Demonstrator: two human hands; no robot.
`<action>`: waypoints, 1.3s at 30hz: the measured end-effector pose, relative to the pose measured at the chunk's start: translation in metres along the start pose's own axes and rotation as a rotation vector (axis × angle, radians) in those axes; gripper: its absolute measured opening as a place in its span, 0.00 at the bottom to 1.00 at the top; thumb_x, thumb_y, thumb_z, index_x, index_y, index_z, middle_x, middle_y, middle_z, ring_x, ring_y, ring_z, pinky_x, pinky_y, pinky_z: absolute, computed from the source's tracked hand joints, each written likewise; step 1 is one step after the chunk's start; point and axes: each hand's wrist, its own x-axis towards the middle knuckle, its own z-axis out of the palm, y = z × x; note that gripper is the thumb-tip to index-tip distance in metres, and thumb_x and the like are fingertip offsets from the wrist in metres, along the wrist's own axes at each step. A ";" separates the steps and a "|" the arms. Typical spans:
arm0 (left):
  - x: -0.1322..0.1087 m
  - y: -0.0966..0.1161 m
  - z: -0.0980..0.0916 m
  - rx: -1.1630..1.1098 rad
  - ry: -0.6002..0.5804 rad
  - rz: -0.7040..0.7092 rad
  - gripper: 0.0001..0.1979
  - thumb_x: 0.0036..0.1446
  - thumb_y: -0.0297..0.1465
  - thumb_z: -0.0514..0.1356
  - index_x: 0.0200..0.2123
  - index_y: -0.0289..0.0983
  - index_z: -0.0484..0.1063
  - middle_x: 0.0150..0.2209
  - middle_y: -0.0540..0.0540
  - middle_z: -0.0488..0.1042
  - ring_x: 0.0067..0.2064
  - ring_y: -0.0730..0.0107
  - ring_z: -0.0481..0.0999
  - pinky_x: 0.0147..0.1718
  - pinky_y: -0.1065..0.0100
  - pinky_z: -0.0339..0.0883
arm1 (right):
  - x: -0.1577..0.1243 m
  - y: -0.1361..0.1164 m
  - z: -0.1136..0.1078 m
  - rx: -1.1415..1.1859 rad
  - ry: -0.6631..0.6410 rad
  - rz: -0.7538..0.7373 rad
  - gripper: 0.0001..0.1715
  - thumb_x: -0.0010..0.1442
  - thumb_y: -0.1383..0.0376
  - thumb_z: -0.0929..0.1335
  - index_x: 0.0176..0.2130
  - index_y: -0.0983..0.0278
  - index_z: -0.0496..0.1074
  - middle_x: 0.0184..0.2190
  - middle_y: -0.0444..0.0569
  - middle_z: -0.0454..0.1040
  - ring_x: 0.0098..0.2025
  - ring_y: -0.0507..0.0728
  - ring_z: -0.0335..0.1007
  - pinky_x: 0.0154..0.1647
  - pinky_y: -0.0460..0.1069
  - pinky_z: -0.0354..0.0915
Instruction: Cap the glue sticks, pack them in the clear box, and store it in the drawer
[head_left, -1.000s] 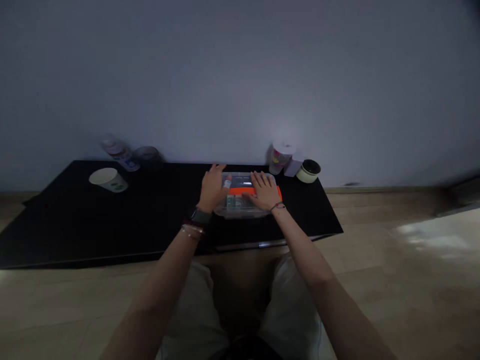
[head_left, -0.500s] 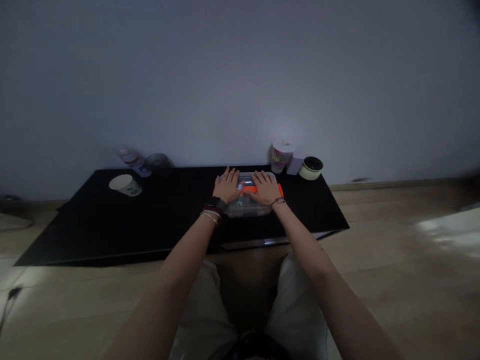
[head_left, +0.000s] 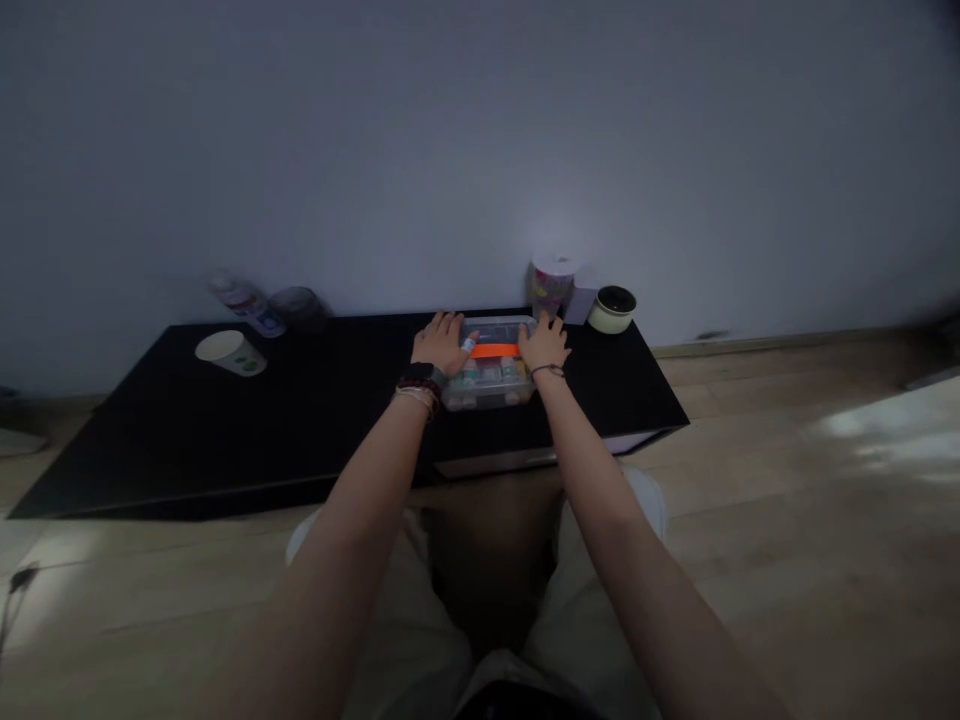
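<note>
So from my remote seat I've got a clear rectangular plastic box with an orange strip across the top (head_left: pixel 491 367), sitting on a flat black tabletop (head_left: pixel 337 410) between both hands. The left hand (head_left: pixel 439 345) is spread wide over the box's left end, the right hand (head_left: pixel 546 346) likewise over its right end, I'm guessing to keep it steady from both sides. Can't tell how hard they press. A white paper cup with green print (head_left: pixel 231 353) is well left of the box, a squat cream pot with a black top (head_left: pixel 611 313) to its right, probably parked clear of the arms.
</note>
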 end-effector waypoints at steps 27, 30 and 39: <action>-0.002 0.000 -0.001 -0.064 0.025 -0.005 0.34 0.67 0.46 0.41 0.68 0.33 0.56 0.70 0.36 0.55 0.72 0.52 0.47 0.64 0.48 0.53 | 0.008 -0.001 0.010 -0.119 0.164 -0.207 0.24 0.68 0.71 0.55 0.58 0.68 0.66 0.61 0.66 0.61 0.56 0.66 0.63 0.48 0.57 0.68; -0.002 0.000 -0.001 -0.063 0.031 -0.006 0.33 0.68 0.46 0.41 0.67 0.33 0.56 0.70 0.36 0.55 0.72 0.54 0.48 0.65 0.50 0.52 | 0.009 0.002 0.009 -0.070 0.164 -0.123 0.21 0.68 0.67 0.60 0.58 0.70 0.66 0.61 0.67 0.61 0.57 0.67 0.63 0.50 0.57 0.67; -0.003 -0.001 -0.001 -0.092 0.040 -0.007 0.33 0.67 0.46 0.42 0.67 0.34 0.57 0.69 0.37 0.56 0.72 0.55 0.48 0.65 0.49 0.53 | 0.015 0.002 0.003 -0.063 0.048 -0.071 0.17 0.69 0.63 0.63 0.50 0.74 0.70 0.47 0.67 0.74 0.54 0.66 0.69 0.51 0.56 0.66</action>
